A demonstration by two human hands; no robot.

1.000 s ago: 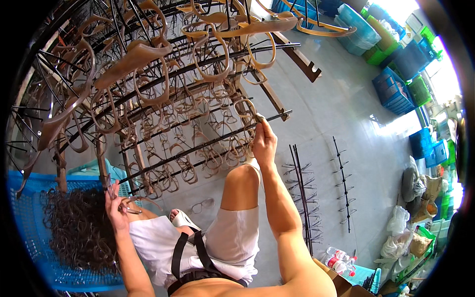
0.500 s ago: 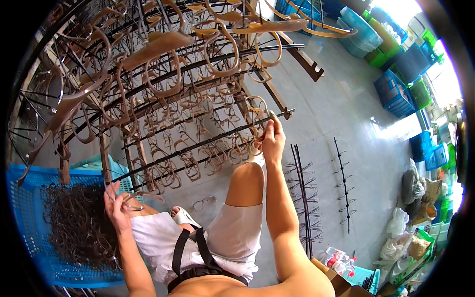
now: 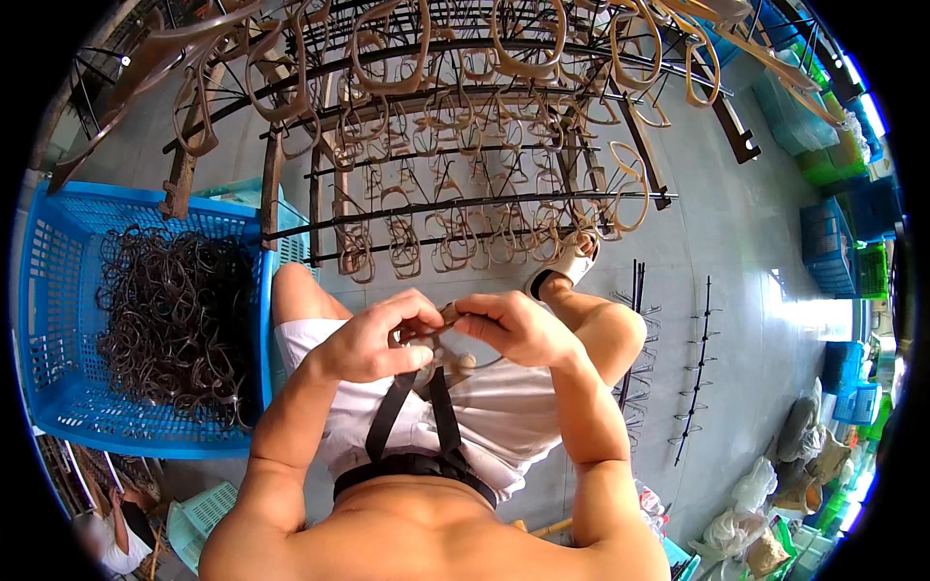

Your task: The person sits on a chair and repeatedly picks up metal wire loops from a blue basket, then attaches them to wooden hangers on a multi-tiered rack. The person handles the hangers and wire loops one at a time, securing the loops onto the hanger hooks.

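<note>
Over my lap, a brownish eyeglass frame (image 3: pixel 449 313) is pinched between my two hands. My left hand (image 3: pixel 380 339) grips it from one side with curled fingers and thumb. On the other side, my right hand (image 3: pixel 515 329) closes on it with thumb and forefinger. The fingers cover much of the frame, though part of a rim shows below them. Ahead stands a rack whose black rods (image 3: pixel 465 205) carry rows of similar hanging eyeglass frames (image 3: pixel 632 189). To my left, a blue basket (image 3: pixel 145 441) holds a heap of dark brown frames (image 3: pixel 179 329).
Two black rods with side prongs, one (image 3: pixel 694 373) farther right, lie on the grey floor by my right knee. Blue crates (image 3: pixel 826 247) and plastic bags (image 3: pixel 751 494) line the right side. Another person (image 3: pixel 124 533) is at the lower left, near a pale green basket (image 3: pixel 203 518).
My right hand has left the rack's rod and come back to my lap. My left hand has moved right from beside the basket with its eyeglass frame, and both hands now hold it.
</note>
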